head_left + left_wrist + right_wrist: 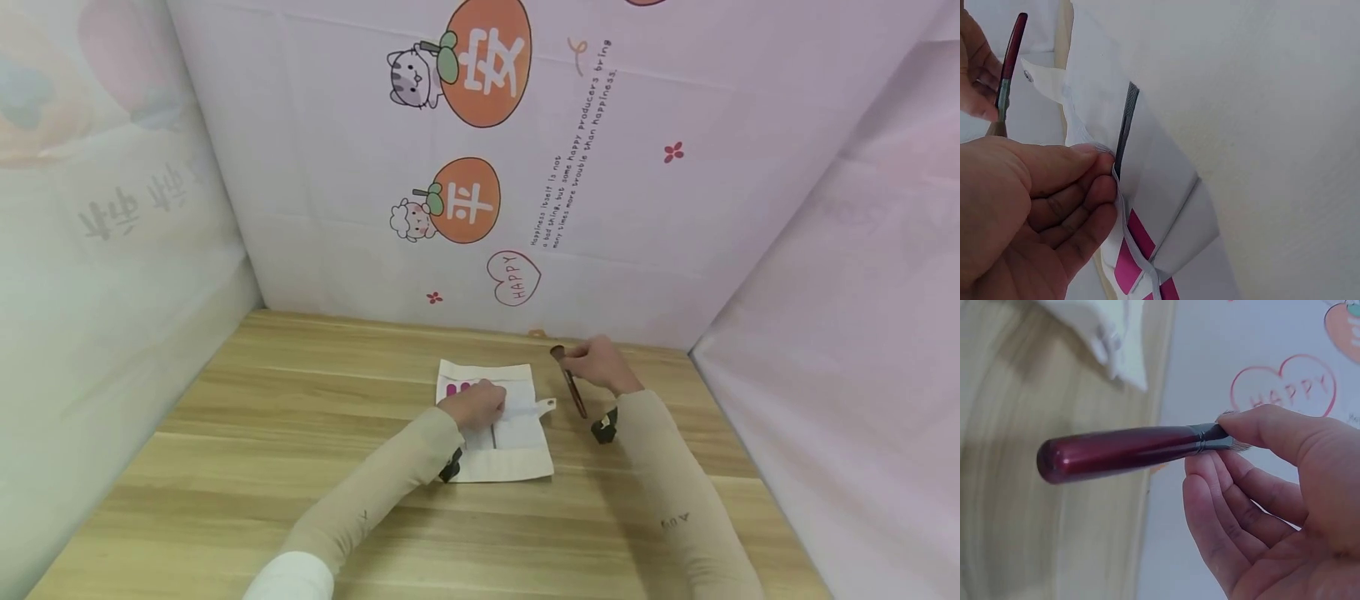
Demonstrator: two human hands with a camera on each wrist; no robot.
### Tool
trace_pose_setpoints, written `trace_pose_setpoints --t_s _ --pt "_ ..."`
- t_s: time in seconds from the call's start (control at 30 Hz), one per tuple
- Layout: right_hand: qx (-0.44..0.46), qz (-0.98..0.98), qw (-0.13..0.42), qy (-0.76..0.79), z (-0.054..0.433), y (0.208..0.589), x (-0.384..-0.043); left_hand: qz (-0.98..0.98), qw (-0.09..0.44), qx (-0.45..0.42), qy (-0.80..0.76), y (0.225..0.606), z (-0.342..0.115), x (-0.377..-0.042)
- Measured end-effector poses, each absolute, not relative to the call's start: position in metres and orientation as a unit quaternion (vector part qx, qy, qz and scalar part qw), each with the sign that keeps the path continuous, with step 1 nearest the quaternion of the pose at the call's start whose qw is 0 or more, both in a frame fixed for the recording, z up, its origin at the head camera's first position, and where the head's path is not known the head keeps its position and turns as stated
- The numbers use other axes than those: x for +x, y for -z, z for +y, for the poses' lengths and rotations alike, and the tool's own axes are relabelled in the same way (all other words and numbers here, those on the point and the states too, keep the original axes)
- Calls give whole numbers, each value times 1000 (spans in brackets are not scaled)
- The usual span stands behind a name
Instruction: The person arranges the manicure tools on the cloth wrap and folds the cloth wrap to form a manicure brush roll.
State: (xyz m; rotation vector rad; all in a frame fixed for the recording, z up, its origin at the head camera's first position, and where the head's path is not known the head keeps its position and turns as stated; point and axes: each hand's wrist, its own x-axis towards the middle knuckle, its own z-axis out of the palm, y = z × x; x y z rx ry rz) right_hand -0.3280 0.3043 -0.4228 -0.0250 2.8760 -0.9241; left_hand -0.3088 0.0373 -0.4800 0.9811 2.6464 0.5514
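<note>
Brush (575, 393): held over the table (247, 417), beside the open pouch (517, 464), metal collar (1199, 438) pinched by the right hand (600, 365); judged light, stiff and slick-handled, soft-bristled, best gripped at the collar. Pouch's pale band (1124, 210): pinched by the left hand (477, 406), a hold revealed in the left wrist view, concealed in the head view.

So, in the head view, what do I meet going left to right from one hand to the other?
Left hand → white tab with a ring → brush → right hand.
</note>
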Motion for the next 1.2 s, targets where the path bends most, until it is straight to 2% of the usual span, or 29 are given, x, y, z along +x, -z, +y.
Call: trace_pose_setpoints --t_s 0.5,0.9,1.2 --pt "0 930 50 365 247 408 -342 901 98 376 -192 485 33 -316" --pt "0 919 -20 394 213 438 -352 897 72 387 -202 486 32 -316" --pt "17 916 -56 397 204 463 -359 900 86 372 -208 483 32 -314"
